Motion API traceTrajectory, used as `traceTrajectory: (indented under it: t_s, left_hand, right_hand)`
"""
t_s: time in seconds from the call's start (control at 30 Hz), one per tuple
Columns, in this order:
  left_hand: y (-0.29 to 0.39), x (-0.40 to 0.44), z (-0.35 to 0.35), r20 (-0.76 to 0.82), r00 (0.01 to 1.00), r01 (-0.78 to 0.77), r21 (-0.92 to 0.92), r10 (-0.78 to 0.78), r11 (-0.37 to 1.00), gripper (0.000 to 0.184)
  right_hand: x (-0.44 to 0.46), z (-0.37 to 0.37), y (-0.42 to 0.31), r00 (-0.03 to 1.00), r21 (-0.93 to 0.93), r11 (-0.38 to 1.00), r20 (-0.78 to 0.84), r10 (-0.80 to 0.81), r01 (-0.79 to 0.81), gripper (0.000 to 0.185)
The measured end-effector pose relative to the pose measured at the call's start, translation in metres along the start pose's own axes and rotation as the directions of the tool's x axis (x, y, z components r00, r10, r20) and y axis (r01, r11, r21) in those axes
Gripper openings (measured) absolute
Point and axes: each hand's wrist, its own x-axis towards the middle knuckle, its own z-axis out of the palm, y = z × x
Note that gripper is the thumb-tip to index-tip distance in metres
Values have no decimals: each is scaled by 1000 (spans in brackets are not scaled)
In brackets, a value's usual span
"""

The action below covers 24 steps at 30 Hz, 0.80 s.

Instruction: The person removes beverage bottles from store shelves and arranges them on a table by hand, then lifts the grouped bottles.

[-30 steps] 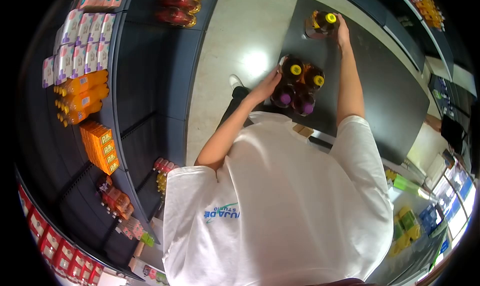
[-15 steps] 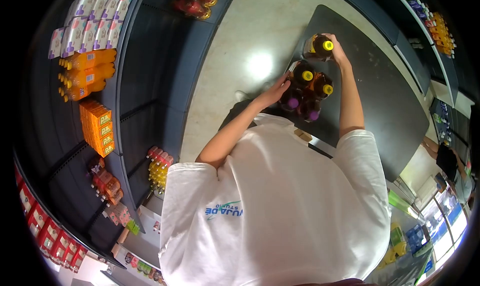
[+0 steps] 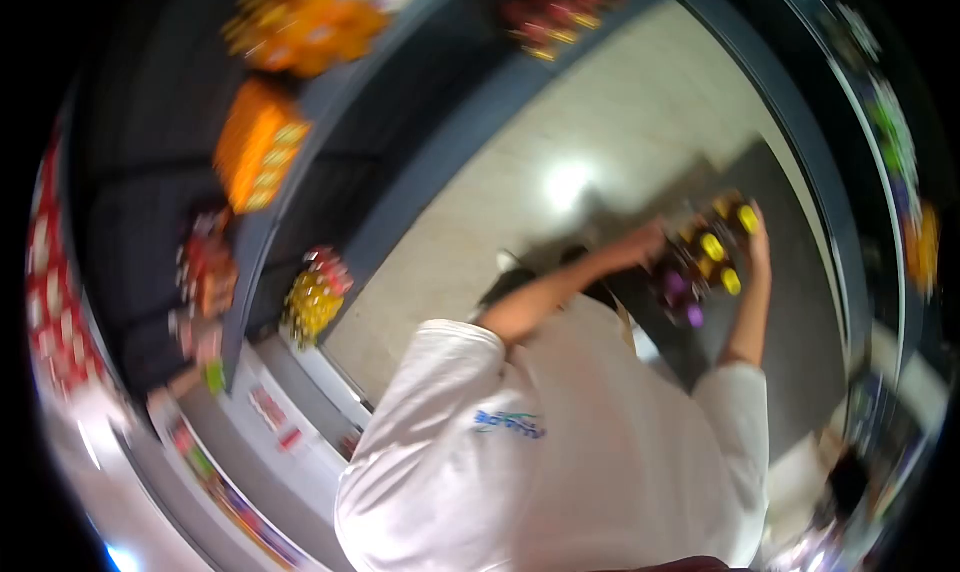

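Observation:
Several dark drink bottles stand grouped on the dark table, some with yellow caps and some with purple caps. At the far end of the group, my right hand is closed round a bottle with a yellow cap. That bottle now stands close against the others. My left hand is at the left side of the group, near or touching a bottle; motion blur hides its fingers.
The dark table extends to the right of the bottles. Shelves on the left hold orange cartons, orange bottles and yellow bottles. Red-topped bottles sit on a far shelf. A person is at lower right.
The camera view has turned, shifting the table toward the right. The bottle in my right hand has come closer to the other bottles. My left hand stays beside the group.

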Motion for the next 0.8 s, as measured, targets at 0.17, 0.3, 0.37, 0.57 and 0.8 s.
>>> traceTrajectory:
  t_s: [0.17,0.3,0.37,0.57,0.8]
  left_hand:
    - [-37,-77,-37,-273,958,134,156,-88,979,67]
    - [-76,-199,-95,-536,807,371,132,-249,919,58]
    - [-102,-267,-123,-647,633,439,-153,-426,885,51]
    - [-190,-484,-148,-791,330,-115,-575,-515,810,50]
    - [-244,-648,-105,-738,22,-679,-506,-675,531,51]
  right_hand:
    - [-10,-28,-35,944,-12,993,-310,-114,116,55]
    - [-39,-8,-95,822,67,967,-543,-171,245,51]
    - [-62,44,-132,744,-40,937,-597,-300,346,44]
    - [-108,282,-160,576,-227,687,-403,-712,690,32]
    - [-230,635,-93,751,-50,773,287,-595,632,18]
